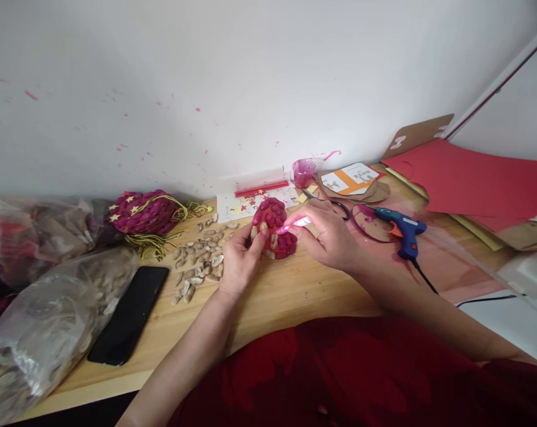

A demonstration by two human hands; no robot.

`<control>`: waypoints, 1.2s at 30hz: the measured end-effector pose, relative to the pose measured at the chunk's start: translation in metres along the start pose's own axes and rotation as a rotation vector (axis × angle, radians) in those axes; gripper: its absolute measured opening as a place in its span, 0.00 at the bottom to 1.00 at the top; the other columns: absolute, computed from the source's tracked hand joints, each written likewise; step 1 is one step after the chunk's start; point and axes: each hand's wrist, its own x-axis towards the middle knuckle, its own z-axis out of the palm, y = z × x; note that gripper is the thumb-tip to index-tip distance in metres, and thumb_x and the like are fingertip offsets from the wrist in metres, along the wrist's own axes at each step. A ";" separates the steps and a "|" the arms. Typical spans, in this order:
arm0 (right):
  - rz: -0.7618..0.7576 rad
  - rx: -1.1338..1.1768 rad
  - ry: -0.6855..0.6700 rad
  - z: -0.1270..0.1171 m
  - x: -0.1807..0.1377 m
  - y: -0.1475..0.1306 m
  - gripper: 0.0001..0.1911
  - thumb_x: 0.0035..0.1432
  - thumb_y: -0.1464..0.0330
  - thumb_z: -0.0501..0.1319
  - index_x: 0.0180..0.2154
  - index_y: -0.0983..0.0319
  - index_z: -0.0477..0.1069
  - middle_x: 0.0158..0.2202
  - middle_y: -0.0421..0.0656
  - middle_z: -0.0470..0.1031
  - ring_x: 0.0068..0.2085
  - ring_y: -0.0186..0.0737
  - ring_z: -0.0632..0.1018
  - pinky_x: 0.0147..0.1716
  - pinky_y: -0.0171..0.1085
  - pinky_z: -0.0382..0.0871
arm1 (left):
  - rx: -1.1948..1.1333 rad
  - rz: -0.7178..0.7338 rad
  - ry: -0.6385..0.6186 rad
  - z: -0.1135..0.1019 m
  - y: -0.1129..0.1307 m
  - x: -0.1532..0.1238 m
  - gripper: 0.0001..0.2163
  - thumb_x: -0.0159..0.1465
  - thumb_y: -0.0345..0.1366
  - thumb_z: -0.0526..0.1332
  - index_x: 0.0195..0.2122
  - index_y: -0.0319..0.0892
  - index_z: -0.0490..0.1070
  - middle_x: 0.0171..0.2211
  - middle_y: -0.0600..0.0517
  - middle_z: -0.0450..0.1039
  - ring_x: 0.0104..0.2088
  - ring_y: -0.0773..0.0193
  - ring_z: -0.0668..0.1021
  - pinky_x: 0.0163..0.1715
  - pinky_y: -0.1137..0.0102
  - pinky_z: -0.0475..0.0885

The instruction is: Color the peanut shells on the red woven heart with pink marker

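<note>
My left hand [242, 258] grips the left edge of a red craft piece [272, 220] covered with peanut shells. Most of its shells are magenta; a few near my left thumb and at the lower edge are plain tan. My right hand [328, 234] is closed around a white-handled paintbrush [301, 222], whose pink tip touches or nearly touches the shells at the middle of the piece. Loose peanut shells [201, 258] lie on the wooden table just left of my left hand.
At left are a finished-looking magenta shell piece [148, 212] with yellow cords, a clear plastic bag [59, 314] and a black phone [130, 314]. Behind stand a pink-stained cup [304, 172] and scissors [339, 207]. A blue glue gun [408, 234] and red paper [482, 181] lie right.
</note>
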 end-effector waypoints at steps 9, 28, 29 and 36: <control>0.105 0.252 -0.091 -0.002 -0.001 -0.010 0.02 0.69 0.68 0.60 0.42 0.57 0.72 0.38 0.42 0.81 0.38 0.41 0.81 0.40 0.40 0.74 | 0.071 0.093 0.014 -0.003 0.001 -0.001 0.14 0.68 0.47 0.63 0.41 0.43 0.82 0.26 0.54 0.73 0.28 0.63 0.70 0.32 0.71 0.66; 0.073 -0.029 -0.189 -0.008 0.007 -0.038 0.02 0.65 0.72 0.60 0.38 0.61 0.71 0.35 0.44 0.79 0.37 0.41 0.78 0.40 0.39 0.68 | 0.100 0.215 -0.012 -0.004 0.001 -0.001 0.14 0.69 0.46 0.62 0.36 0.41 0.79 0.25 0.55 0.67 0.27 0.64 0.66 0.30 0.71 0.63; 0.066 -0.044 -0.188 -0.009 0.007 -0.038 0.03 0.66 0.73 0.59 0.38 0.61 0.71 0.35 0.44 0.79 0.37 0.41 0.78 0.41 0.39 0.68 | 0.100 0.221 -0.016 -0.004 0.001 -0.001 0.14 0.69 0.46 0.62 0.35 0.41 0.79 0.25 0.55 0.67 0.27 0.65 0.66 0.30 0.71 0.63; 0.084 -0.070 -0.148 -0.015 0.012 -0.036 0.02 0.65 0.71 0.60 0.37 0.61 0.71 0.36 0.44 0.81 0.35 0.40 0.78 0.37 0.37 0.67 | 0.082 0.251 -0.013 -0.005 0.003 -0.002 0.12 0.69 0.44 0.62 0.36 0.41 0.79 0.26 0.54 0.69 0.28 0.65 0.68 0.29 0.71 0.63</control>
